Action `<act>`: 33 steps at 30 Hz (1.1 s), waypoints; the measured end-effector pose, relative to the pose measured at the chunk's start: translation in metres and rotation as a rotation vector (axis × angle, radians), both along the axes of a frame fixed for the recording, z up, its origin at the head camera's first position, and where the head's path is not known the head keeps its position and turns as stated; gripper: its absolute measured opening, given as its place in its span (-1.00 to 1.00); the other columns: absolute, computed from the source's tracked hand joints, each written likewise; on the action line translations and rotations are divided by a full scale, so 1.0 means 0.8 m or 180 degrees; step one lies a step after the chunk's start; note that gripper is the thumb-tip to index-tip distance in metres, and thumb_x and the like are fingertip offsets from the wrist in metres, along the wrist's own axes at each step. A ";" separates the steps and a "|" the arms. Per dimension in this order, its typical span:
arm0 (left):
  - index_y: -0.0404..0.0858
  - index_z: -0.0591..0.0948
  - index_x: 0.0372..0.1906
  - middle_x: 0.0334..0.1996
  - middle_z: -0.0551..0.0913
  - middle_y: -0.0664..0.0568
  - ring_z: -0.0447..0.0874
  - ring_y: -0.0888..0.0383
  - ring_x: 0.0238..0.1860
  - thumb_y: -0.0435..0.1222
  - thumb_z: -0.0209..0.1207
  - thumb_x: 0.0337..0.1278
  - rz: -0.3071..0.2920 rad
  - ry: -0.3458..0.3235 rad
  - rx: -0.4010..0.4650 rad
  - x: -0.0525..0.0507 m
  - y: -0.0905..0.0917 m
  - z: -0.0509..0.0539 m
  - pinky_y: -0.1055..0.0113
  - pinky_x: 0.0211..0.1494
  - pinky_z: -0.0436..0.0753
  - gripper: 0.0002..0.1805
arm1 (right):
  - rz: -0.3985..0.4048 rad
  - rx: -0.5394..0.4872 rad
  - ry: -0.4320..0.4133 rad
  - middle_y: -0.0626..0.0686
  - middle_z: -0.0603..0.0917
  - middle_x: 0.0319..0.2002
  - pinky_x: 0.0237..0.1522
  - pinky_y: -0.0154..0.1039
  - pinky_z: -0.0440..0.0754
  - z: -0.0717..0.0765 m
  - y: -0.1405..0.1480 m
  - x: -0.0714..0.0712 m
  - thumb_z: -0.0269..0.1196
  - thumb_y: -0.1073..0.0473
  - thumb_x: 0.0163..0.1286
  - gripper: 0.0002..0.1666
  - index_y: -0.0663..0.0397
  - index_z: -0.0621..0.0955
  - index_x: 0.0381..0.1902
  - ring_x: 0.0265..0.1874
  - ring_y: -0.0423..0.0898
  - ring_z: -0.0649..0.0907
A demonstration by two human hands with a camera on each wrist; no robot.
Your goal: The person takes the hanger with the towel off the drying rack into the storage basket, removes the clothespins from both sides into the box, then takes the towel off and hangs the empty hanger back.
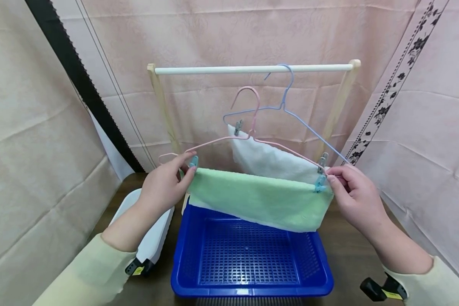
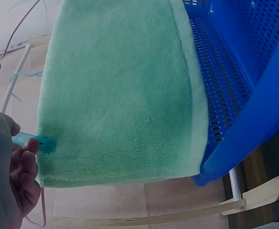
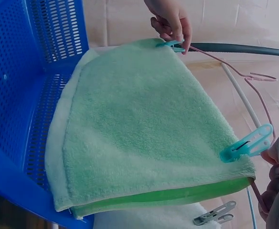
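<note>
The left hand (image 1: 166,185) is bent inward with thumb and fingertips drawn together, pinching the left teal clip (image 1: 194,161); the right hand (image 1: 355,197) has its thumb and curled fingers closed on the right end of the pink hanger (image 1: 218,141), just beside the right teal clip (image 1: 320,182); the green towel (image 1: 260,197) hangs between the two hands, clipped near both its upper corners, held up over the middle of the tabletop (image 1: 344,242) and overlapping the far rim of the blue basket (image 1: 252,292); the pink hanger's hook stands upright, lower than the rack (image 1: 214,70) bar and apart from it.

The rack, with pale wooden sides and a white bar, stands toward the far edge of the tabletop; on its bar hangs a blue hanger (image 1: 306,123), from which a white cloth (image 1: 267,159) drops behind the green towel, held by grey clips (image 1: 239,127); the basket, its perforated floor showing, sits mid-tabletop, well in from the left and right edges; a white box (image 1: 162,229) with rounded corners lies along the left edge, partly hidden by the left forearm.
</note>
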State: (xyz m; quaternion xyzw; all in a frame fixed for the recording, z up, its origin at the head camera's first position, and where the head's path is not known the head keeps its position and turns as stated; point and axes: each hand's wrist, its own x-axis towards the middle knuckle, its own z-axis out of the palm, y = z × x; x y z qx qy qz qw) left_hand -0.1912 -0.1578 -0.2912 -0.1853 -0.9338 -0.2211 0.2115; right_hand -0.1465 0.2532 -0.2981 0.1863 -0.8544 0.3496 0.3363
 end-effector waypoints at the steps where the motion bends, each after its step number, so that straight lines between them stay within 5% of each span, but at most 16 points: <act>1: -0.08 0.48 0.35 -0.35 0.64 0.15 0.43 0.22 -0.56 -0.08 0.08 0.44 -0.0019 0.0027 0.0012 0.001 0.000 -0.001 0.29 -0.66 0.39 -0.53 | 0.0000 -0.0006 0.0004 -0.10 0.45 -0.46 -0.50 -0.43 0.29 -0.001 0.001 0.000 0.24 0.46 0.33 -0.88 0.24 0.66 -0.22 -0.53 -0.29 0.35; 6: -0.12 0.52 0.30 -0.33 0.59 0.14 0.43 0.23 -0.50 -0.10 0.13 0.40 -0.0147 0.0222 0.0040 0.005 -0.001 -0.009 0.31 -0.62 0.41 -0.55 | 0.0005 -0.0032 0.0036 -0.11 0.46 -0.47 -0.49 -0.45 0.30 -0.005 0.003 0.000 0.24 0.48 0.30 -0.88 0.25 0.66 -0.25 -0.52 -0.31 0.37; 15: -0.12 0.59 0.18 0.03 0.61 0.05 0.55 0.21 -0.37 -0.14 0.25 0.29 -0.0309 0.0425 0.0063 0.016 -0.007 -0.017 0.33 -0.49 0.52 -0.61 | 0.0077 -0.0143 0.0041 -0.13 0.47 -0.46 -0.50 -0.49 0.32 -0.009 0.007 0.000 0.25 0.51 0.26 -0.85 0.25 0.67 -0.26 -0.52 -0.31 0.39; 29: -0.06 0.52 0.31 -0.27 0.60 0.13 0.52 0.19 -0.32 -0.13 0.20 0.37 -0.0365 -0.0121 -0.0026 0.024 -0.017 -0.018 0.30 -0.41 0.52 -0.54 | 0.0062 -0.0090 -0.0022 -0.12 0.46 -0.47 -0.51 -0.48 0.32 -0.012 0.010 -0.007 0.29 0.45 0.28 -0.90 0.22 0.68 -0.27 -0.53 -0.30 0.38; 33: -0.03 0.49 0.35 -0.13 0.62 0.13 0.52 0.19 -0.28 -0.11 0.17 0.39 -0.0409 -0.0173 -0.0042 0.024 -0.020 -0.018 0.28 -0.32 0.57 -0.52 | 0.0067 -0.0060 -0.0026 -0.10 0.44 -0.48 -0.50 -0.46 0.31 -0.012 0.010 -0.007 0.30 0.44 0.29 -0.90 0.21 0.68 -0.27 -0.52 -0.29 0.37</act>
